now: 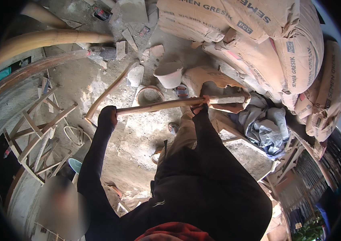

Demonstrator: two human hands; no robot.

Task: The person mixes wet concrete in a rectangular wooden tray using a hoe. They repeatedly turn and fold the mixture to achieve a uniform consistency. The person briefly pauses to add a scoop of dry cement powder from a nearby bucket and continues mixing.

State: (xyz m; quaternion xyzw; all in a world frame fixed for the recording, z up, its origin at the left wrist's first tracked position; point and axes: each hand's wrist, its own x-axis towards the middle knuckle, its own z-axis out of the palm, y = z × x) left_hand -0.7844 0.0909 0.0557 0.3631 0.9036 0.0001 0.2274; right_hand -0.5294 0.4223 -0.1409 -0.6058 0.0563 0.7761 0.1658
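Both my hands grip a long wooden handle point(158, 106) that crosses in front of my legs. My left hand point(107, 116) holds its left end, and my right hand point(200, 106) closes around it farther along. Past my right hand, the tool's grey, cement-crusted end point(226, 99) reaches into the torn mouth of a brown paper cement bag point(208, 73). Whether that end is a shovel blade cannot be told from this angle. Below the handle's middle is a round bucket or basin point(150, 97) with grey material inside. A pale plastic bucket point(168, 75) stands beyond it.
Full cement bags point(267, 57) are stacked at the upper right. Crumpled grey sheeting point(264, 126) lies below them. A hoe point(113, 87) with a curved handle rests on the floor. Wooden frames point(39, 132), bamboo poles point(53, 37) and a blurred person point(63, 208) are at left.
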